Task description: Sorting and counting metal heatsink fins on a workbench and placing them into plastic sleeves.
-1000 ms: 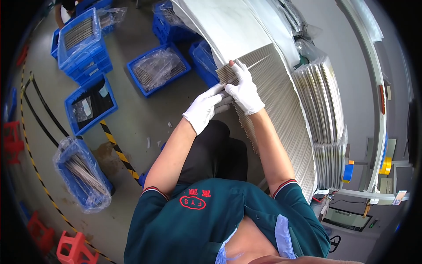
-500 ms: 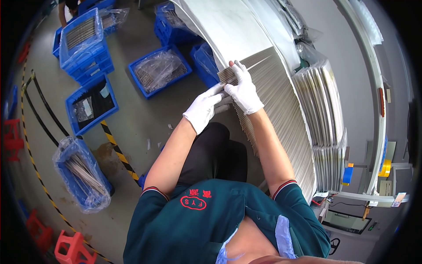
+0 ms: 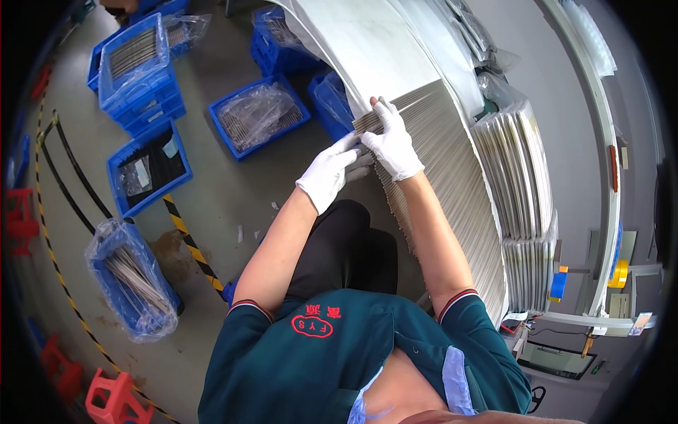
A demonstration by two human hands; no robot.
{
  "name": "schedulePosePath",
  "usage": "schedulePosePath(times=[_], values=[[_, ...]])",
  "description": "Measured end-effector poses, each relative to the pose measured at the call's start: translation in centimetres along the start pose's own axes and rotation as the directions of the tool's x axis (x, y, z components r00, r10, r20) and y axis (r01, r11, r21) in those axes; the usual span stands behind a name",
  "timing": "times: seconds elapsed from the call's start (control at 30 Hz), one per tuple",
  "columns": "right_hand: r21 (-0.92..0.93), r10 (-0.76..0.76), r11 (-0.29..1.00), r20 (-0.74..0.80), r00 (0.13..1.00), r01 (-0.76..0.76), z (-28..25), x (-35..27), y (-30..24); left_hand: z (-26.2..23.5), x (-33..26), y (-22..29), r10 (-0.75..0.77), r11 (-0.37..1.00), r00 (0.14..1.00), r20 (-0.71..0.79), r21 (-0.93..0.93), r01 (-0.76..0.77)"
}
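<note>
A long, tightly packed row of thin grey strips [image 3: 445, 169] lies on the white-covered table [image 3: 367, 42], their ends forming a ragged near-left edge. Both my hands wear white gloves and meet at the row's far left corner. My right hand [image 3: 393, 145] rests over the strip ends, closed on the endmost strips, with bare fingertips poking out of the glove. Just left of it, my left hand [image 3: 328, 173] is closed about the same strip ends from the side, its thumb above and fingers below. What lies between the two hands is partly hidden.
Upright bundles of plastic-wrapped strips [image 3: 519, 169] stand along the table's right side. On the floor at left are blue crates [image 3: 145, 99], one bagged crate of rods [image 3: 138, 283], a shallow crate [image 3: 258, 116] and a red stool [image 3: 116, 403]. Black-yellow tape [image 3: 187, 237] marks the floor.
The hands keep nearly the same place and grip at the strip ends. The whole view has shifted very slightly. At the upper left, another person's arm has moved out of sight.
</note>
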State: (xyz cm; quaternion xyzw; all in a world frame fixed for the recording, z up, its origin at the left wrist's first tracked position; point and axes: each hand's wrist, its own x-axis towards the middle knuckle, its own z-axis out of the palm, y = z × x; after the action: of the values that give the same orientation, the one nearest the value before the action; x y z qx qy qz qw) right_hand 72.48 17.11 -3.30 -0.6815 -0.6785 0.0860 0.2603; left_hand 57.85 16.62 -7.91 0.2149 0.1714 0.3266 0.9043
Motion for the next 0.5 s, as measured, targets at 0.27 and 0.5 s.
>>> schedulePosePath(times=[0.27,0.5], values=[[-0.101,-0.002,0.995,-0.023,1.000,-0.001,0.56,0.35,-0.14,0.23,0.18,0.36,-0.010,1.000,1.000,-0.022,0.011,0.011],[-0.039,-0.004,0.999,-0.024,1.000,0.004,0.59,0.68,0.25,0.01,0.76,0.56,0.026,0.999,0.999,0.030,0.025,-0.027]])
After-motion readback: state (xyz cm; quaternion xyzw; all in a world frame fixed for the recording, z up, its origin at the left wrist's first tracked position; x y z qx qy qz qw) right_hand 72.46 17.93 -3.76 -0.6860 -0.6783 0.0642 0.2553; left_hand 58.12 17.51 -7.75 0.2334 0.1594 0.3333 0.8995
